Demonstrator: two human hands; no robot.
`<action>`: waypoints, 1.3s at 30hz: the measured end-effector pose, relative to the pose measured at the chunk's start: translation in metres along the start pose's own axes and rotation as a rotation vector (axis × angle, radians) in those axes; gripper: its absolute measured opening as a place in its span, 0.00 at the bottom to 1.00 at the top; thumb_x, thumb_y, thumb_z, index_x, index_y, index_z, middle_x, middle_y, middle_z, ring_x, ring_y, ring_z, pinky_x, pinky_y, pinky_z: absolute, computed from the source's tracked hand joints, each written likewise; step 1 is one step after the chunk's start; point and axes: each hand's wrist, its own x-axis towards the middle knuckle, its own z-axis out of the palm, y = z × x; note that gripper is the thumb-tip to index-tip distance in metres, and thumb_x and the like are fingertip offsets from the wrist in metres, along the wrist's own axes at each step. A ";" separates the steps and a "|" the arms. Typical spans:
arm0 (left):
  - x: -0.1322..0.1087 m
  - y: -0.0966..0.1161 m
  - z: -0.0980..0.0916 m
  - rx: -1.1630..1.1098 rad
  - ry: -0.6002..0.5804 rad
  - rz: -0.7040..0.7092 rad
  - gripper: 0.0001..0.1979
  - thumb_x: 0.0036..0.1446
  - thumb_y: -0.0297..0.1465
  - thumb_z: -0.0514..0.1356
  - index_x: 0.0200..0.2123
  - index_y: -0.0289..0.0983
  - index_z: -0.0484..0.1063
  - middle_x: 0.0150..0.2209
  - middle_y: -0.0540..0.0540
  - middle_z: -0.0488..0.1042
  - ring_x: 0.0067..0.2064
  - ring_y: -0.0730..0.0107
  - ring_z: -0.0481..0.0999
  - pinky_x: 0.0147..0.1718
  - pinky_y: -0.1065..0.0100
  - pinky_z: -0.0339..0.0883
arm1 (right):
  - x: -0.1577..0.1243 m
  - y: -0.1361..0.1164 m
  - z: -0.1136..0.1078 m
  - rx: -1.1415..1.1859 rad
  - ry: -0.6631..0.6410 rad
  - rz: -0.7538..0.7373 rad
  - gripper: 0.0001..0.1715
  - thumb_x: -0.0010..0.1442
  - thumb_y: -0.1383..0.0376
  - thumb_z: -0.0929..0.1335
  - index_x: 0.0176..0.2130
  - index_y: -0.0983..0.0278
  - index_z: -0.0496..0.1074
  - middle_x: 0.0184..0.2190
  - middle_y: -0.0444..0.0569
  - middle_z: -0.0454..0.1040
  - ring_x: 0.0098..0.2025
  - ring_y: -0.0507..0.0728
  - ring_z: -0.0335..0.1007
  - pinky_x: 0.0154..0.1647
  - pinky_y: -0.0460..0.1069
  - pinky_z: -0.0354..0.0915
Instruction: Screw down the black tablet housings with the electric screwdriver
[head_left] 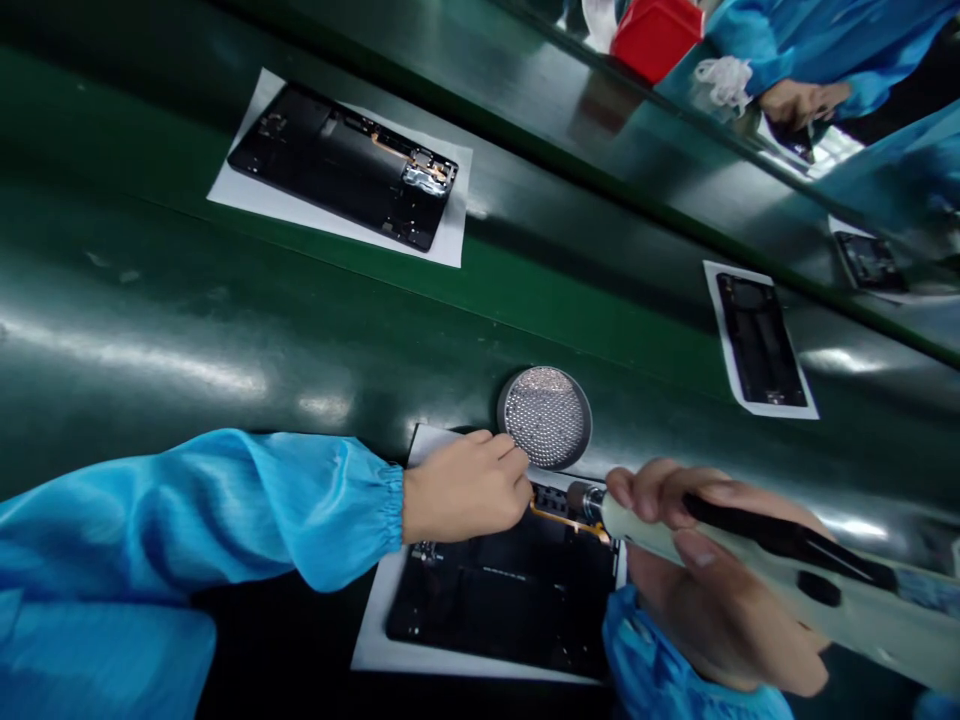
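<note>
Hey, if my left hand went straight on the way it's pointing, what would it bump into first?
Your left hand would probably meet the tool's tip first, the tool being in your right hand. How their heights compare is hard to judge from this one view.

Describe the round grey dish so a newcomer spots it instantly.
On the glossy green work surface, find the bare left hand over the flat black device. Beside its knuckles sits the round grey dish with a silvery, dotted face. Unlike that rectangular device, it is circular.
</note>
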 end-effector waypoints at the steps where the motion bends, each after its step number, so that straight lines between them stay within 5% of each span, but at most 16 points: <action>1: 0.000 0.000 0.000 -0.002 0.007 -0.001 0.08 0.63 0.23 0.59 0.30 0.32 0.70 0.31 0.43 0.70 0.35 0.60 0.72 0.29 0.62 0.64 | 0.002 0.001 0.000 0.002 0.015 0.007 0.17 0.55 0.73 0.71 0.45 0.60 0.78 0.27 0.45 0.69 0.31 0.54 0.67 0.33 0.54 0.69; 18: 0.006 0.002 0.016 -0.057 0.002 0.025 0.07 0.65 0.27 0.61 0.33 0.31 0.75 0.33 0.44 0.72 0.38 0.62 0.70 0.29 0.64 0.58 | -0.009 0.002 -0.005 -0.015 -0.060 0.061 0.16 0.58 0.75 0.68 0.45 0.62 0.76 0.29 0.46 0.69 0.32 0.56 0.67 0.34 0.56 0.69; 39: -0.003 0.008 0.003 -0.048 -0.016 0.081 0.09 0.62 0.27 0.61 0.30 0.33 0.79 0.38 0.39 0.74 0.39 0.57 0.69 0.28 0.61 0.51 | -0.013 0.019 0.000 -0.089 -0.025 0.094 0.16 0.58 0.73 0.69 0.46 0.60 0.76 0.29 0.47 0.70 0.33 0.57 0.67 0.35 0.57 0.70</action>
